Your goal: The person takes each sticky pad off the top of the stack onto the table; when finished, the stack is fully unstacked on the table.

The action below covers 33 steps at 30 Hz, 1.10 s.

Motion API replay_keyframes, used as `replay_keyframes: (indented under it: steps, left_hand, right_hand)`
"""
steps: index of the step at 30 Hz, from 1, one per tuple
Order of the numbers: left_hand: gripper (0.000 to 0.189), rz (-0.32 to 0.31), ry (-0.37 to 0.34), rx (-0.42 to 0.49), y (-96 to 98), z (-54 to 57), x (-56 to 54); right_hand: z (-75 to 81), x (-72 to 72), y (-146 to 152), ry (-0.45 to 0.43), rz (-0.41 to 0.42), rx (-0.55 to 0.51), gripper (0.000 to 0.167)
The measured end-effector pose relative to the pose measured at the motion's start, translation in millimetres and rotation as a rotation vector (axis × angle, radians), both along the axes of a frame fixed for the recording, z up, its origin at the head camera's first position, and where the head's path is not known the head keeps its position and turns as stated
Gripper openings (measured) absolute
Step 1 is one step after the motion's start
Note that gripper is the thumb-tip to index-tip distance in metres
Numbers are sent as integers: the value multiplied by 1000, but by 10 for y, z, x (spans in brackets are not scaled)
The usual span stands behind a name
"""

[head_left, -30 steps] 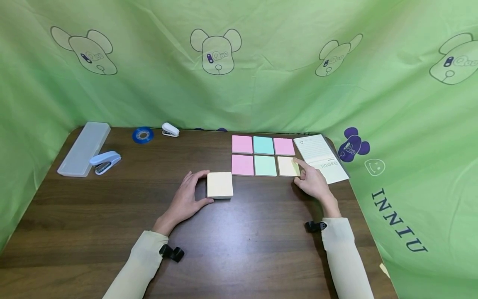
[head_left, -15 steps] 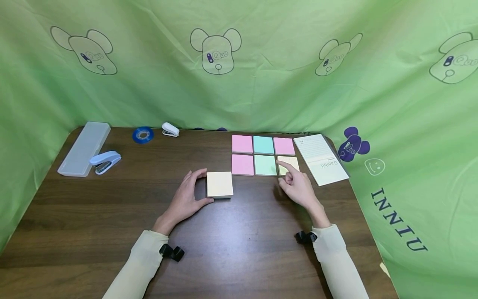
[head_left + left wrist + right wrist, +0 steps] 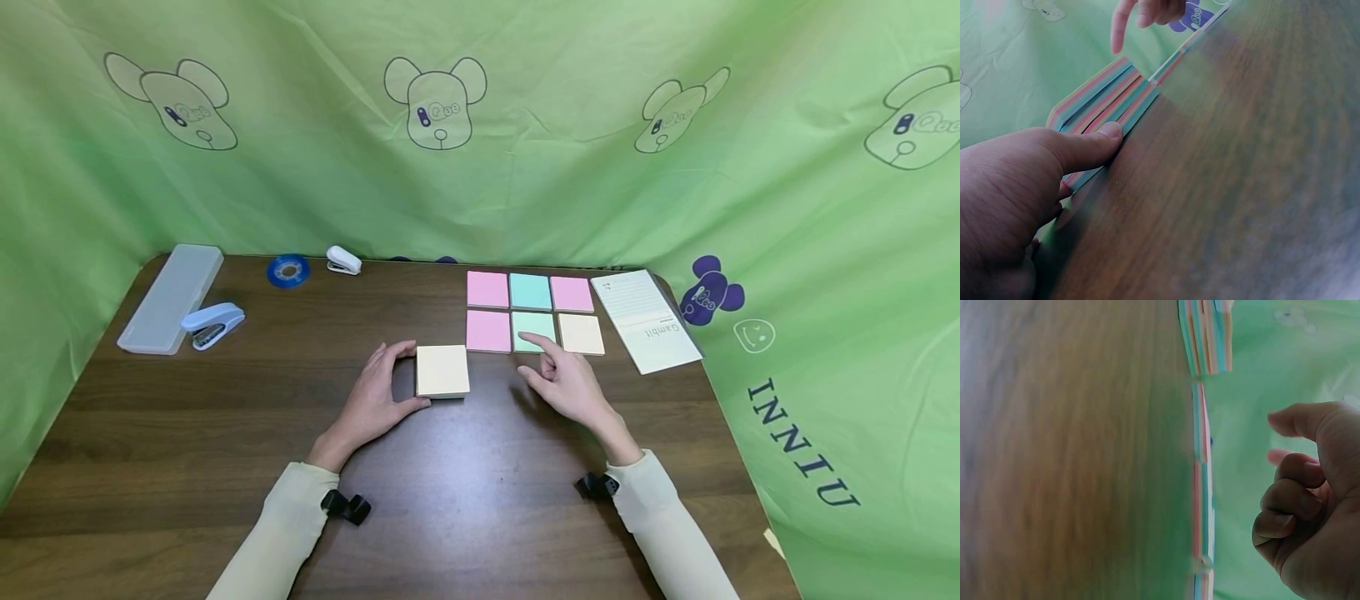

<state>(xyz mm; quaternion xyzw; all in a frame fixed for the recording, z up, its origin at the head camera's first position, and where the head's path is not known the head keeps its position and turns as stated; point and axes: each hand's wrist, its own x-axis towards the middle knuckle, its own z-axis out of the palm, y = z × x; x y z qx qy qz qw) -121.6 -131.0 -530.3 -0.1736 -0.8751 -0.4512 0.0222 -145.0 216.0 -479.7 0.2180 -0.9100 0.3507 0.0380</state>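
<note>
In the head view my left hand (image 3: 370,400) grips a cream-topped stack of sticky notes (image 3: 442,371) at its left side. The left wrist view shows the thumb against the stack's striped, many-coloured edge (image 3: 1104,112). My right hand (image 3: 566,383) hovers over the front row of sticky note pads, its index finger above the mint pad (image 3: 533,323). Its thumb and index finger reach out while the others curl, with nothing held. To either side of the mint pad lie a pink pad (image 3: 487,331) and a cream pad (image 3: 581,334).
Behind them sit a pink pad (image 3: 487,289), a teal pad (image 3: 530,292) and another pink pad (image 3: 572,294). An open notebook (image 3: 648,322) lies right. At left are a translucent case (image 3: 171,300), a blue stapler (image 3: 212,323), blue tape (image 3: 288,271) and a small white stapler (image 3: 343,260).
My right hand has moved left, from the cream pad's right side to over the mint pad, uncovering the cream pad. My left hand and the stack have stayed in place.
</note>
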Motion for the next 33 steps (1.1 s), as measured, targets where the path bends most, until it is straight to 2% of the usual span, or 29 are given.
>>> replay_keyframes:
  steps: [9,26,33]
  left_hand:
    - [96,8,-16,-14,2,4,6]
    - [97,1,0,-8,2,-8,1]
    - [98,0,-4,-8,-4,-4,-1]
  right_hand:
    - [-24,33,-224,10,59,28,58]
    - [-13,58,-565,-79,133,97,77]
    - [-60,19,-673,-109,139,129,95]
